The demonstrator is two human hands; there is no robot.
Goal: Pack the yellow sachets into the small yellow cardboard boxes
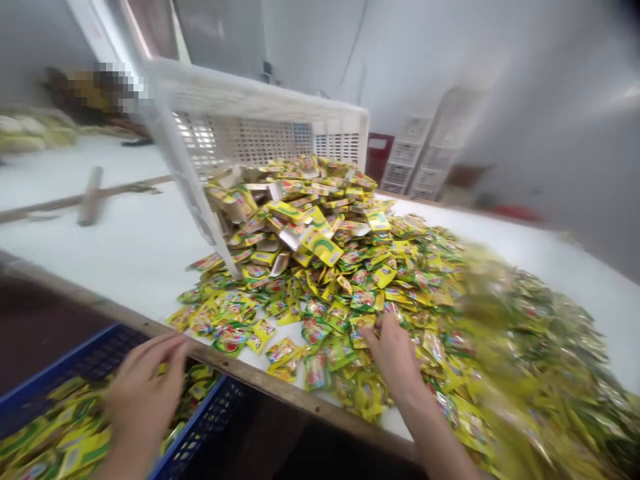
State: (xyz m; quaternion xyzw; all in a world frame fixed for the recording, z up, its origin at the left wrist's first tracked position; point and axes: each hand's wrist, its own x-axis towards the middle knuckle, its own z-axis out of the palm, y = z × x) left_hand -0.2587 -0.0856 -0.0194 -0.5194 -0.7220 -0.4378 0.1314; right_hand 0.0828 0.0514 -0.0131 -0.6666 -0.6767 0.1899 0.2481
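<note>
Small shiny yellow-and-green packets (pixel 285 350) with red print lie in a wide heap on the white table. My right hand (pixel 395 353) is at the front of the heap, its thumb and fingers closing on a yellow packet (pixel 361 328). Over the table's front edge is my left hand (pixel 147 390), fingers curled together and slightly blurred; what they hold, if anything, is hidden. Below it, a blue crate (pixel 193 443) contains many flat yellow boxes (pixel 83 443). More yellow cardboard boxes (pixel 320 245), several with open flaps, are piled behind the packets.
A white plastic crate (pixel 265 93) lies on its side around the box pile. The wooden table edge (pixel 280 383) runs across the front. Stacked white crates (pixel 405 157) stand at the back. Another person (pixel 90 93) is at the far left. The heap's right side is blurred.
</note>
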